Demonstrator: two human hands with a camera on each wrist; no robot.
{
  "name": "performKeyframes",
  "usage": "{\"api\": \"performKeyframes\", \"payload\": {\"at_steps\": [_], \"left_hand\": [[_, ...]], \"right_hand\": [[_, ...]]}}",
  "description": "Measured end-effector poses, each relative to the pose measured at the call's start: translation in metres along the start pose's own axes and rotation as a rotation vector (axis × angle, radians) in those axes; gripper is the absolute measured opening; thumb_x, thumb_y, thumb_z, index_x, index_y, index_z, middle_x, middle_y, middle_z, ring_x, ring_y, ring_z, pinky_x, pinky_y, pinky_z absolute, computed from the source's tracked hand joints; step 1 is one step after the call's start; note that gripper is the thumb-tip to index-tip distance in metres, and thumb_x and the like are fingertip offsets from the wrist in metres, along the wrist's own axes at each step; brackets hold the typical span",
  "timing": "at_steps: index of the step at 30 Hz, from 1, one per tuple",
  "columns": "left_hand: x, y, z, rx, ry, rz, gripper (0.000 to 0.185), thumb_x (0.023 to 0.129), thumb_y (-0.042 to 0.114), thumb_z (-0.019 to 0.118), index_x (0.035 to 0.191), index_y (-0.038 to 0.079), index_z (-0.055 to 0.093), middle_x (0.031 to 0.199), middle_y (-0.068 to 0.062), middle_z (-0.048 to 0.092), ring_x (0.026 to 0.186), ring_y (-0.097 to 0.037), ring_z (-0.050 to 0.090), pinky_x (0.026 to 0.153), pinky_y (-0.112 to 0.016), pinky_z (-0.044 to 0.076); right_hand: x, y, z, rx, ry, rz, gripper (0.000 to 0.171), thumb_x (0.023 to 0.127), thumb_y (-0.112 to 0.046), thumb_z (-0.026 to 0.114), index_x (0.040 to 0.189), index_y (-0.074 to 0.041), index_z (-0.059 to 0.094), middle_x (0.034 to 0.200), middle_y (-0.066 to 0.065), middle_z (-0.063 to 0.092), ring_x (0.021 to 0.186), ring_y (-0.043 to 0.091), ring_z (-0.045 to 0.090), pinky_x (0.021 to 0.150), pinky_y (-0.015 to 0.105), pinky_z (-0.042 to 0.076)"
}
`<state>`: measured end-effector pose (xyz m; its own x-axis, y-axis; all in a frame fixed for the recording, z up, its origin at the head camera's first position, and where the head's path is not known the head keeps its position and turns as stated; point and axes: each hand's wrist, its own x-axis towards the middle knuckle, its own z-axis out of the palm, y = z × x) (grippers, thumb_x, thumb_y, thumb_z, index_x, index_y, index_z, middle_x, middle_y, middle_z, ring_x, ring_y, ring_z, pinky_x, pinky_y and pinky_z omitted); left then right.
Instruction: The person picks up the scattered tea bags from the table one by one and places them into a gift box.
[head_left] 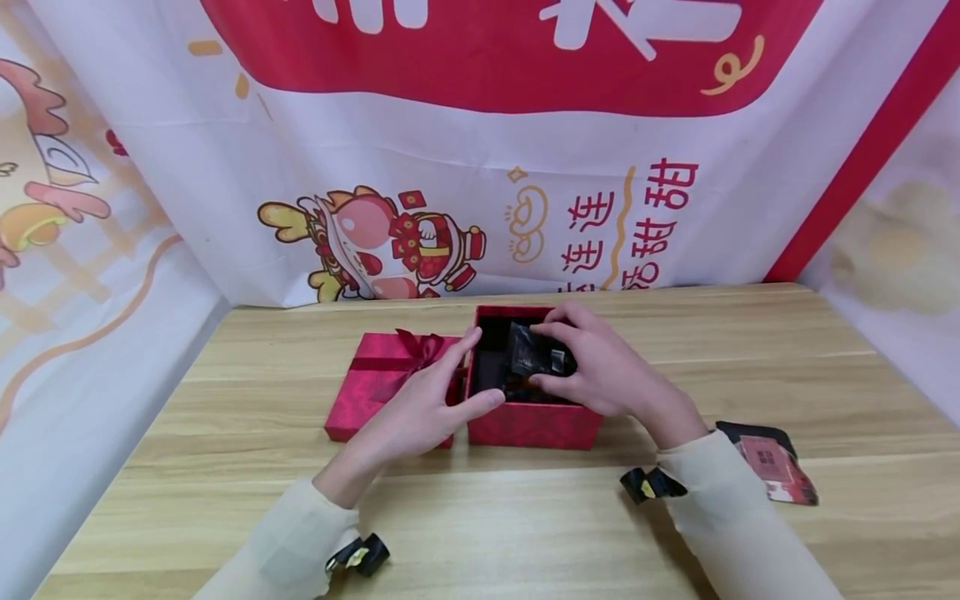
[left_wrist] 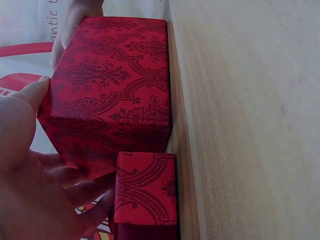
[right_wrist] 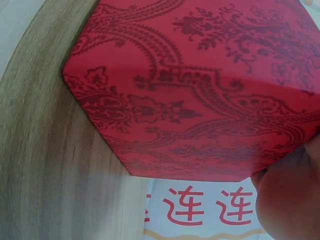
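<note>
An open red patterned box [head_left: 532, 423] stands mid-table; it also fills the left wrist view [left_wrist: 115, 85] and the right wrist view [right_wrist: 200, 90]. Its lid [head_left: 378, 379] with a dark red bow lies just left of it, and its edge shows below the box [left_wrist: 147, 190]. My left hand [head_left: 450, 387] rests straight-fingered against the box's front-left corner, thumb on the front wall [left_wrist: 30, 95]. My right hand [head_left: 600, 367] pinches a dark shiny packet [head_left: 528, 350] over the box's black inside. In the right wrist view only part of that hand [right_wrist: 290, 195] shows.
Another dark packet with a red label [head_left: 772, 462] lies on the wooden table [head_left: 525, 525] beside my right forearm. A printed red and white cloth backdrop [head_left: 480, 167] closes off the back and both sides. Bare wood lies in front of the box.
</note>
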<state>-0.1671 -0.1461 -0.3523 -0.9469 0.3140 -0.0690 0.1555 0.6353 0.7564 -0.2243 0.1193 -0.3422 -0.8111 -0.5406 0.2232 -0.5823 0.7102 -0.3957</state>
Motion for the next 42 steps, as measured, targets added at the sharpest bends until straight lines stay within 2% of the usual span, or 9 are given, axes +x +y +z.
{"api": "performKeyframes", "payload": {"at_steps": [11, 20, 24, 28, 32, 36, 39, 42], "left_hand": [[-0.001, -0.002, -0.001, -0.013, 0.001, 0.000, 0.092, 0.095, 0.066, 0.068, 0.168, 0.048, 0.014, 0.174, 0.002, 0.032, 0.159, -0.029, 0.037, 0.125, -0.063, 0.037], [-0.001, -0.004, 0.000, -0.009, -0.002, -0.007, 0.094, 0.095, 0.067, 0.068, 0.169, 0.045, 0.014, 0.176, 0.004, 0.027, 0.161, -0.029, 0.032, 0.125, -0.067, 0.035], [-0.002, -0.004, 0.000, -0.011, -0.003, -0.006, 0.095, 0.095, 0.067, 0.068, 0.169, 0.044, 0.014, 0.176, 0.003, 0.027, 0.162, -0.029, 0.032, 0.125, -0.067, 0.034], [-0.002, -0.003, -0.001, -0.012, -0.002, -0.005, 0.096, 0.094, 0.068, 0.067, 0.170, 0.043, 0.014, 0.176, 0.005, 0.026, 0.162, -0.029, 0.031, 0.125, -0.068, 0.034], [-0.001, -0.002, 0.000, -0.010, 0.000, 0.003, 0.096, 0.094, 0.069, 0.067, 0.170, 0.043, 0.014, 0.177, 0.008, 0.024, 0.163, -0.027, 0.029, 0.126, -0.067, 0.033], [0.000, -0.001, 0.001, -0.008, 0.001, 0.008, 0.095, 0.094, 0.070, 0.067, 0.169, 0.045, 0.013, 0.177, 0.008, 0.024, 0.163, -0.027, 0.028, 0.126, -0.066, 0.032], [0.000, -0.002, 0.001, -0.008, 0.002, 0.008, 0.095, 0.094, 0.068, 0.068, 0.169, 0.045, 0.014, 0.177, 0.007, 0.024, 0.163, -0.027, 0.028, 0.126, -0.066, 0.032], [0.001, -0.002, 0.002, -0.008, 0.004, 0.009, 0.096, 0.095, 0.067, 0.068, 0.170, 0.042, 0.014, 0.177, 0.007, 0.025, 0.163, -0.027, 0.029, 0.127, -0.065, 0.032]], "right_hand": [[0.001, -0.002, 0.001, -0.072, -0.005, -0.052, 0.058, 0.086, -0.038, 0.088, 0.134, -0.008, 0.073, 0.136, 0.012, 0.060, 0.127, 0.032, 0.057, 0.113, 0.052, 0.049], [0.000, -0.003, 0.002, -0.070, -0.052, -0.032, 0.064, 0.086, -0.047, 0.087, 0.138, -0.013, 0.071, 0.142, 0.010, 0.061, 0.134, 0.032, 0.054, 0.118, 0.054, 0.046], [-0.002, -0.003, -0.001, 0.000, -0.044, -0.002, 0.061, 0.089, -0.044, 0.086, 0.140, -0.014, 0.070, 0.144, 0.010, 0.059, 0.135, 0.032, 0.054, 0.118, 0.056, 0.046], [-0.006, -0.001, -0.007, 0.107, -0.013, 0.032, 0.059, 0.091, -0.043, 0.084, 0.142, -0.019, 0.068, 0.146, 0.007, 0.056, 0.135, 0.029, 0.054, 0.117, 0.057, 0.048], [-0.015, 0.008, -0.016, 0.224, 0.035, 0.047, 0.060, 0.091, -0.045, 0.083, 0.144, -0.023, 0.065, 0.148, 0.003, 0.056, 0.137, 0.028, 0.054, 0.115, 0.062, 0.048], [-0.027, 0.021, -0.029, 0.325, 0.080, 0.049, 0.060, 0.093, -0.039, 0.083, 0.147, -0.023, 0.062, 0.150, 0.001, 0.060, 0.138, 0.026, 0.056, 0.118, 0.062, 0.045], [-0.036, 0.031, -0.036, 0.359, 0.097, 0.063, 0.059, 0.093, -0.032, 0.083, 0.148, -0.023, 0.062, 0.148, 0.000, 0.063, 0.135, 0.023, 0.058, 0.117, 0.055, 0.047], [-0.048, 0.043, -0.042, 0.357, 0.093, 0.099, 0.058, 0.094, -0.029, 0.083, 0.148, -0.026, 0.061, 0.148, -0.003, 0.064, 0.132, 0.018, 0.059, 0.113, 0.036, 0.050]]}}
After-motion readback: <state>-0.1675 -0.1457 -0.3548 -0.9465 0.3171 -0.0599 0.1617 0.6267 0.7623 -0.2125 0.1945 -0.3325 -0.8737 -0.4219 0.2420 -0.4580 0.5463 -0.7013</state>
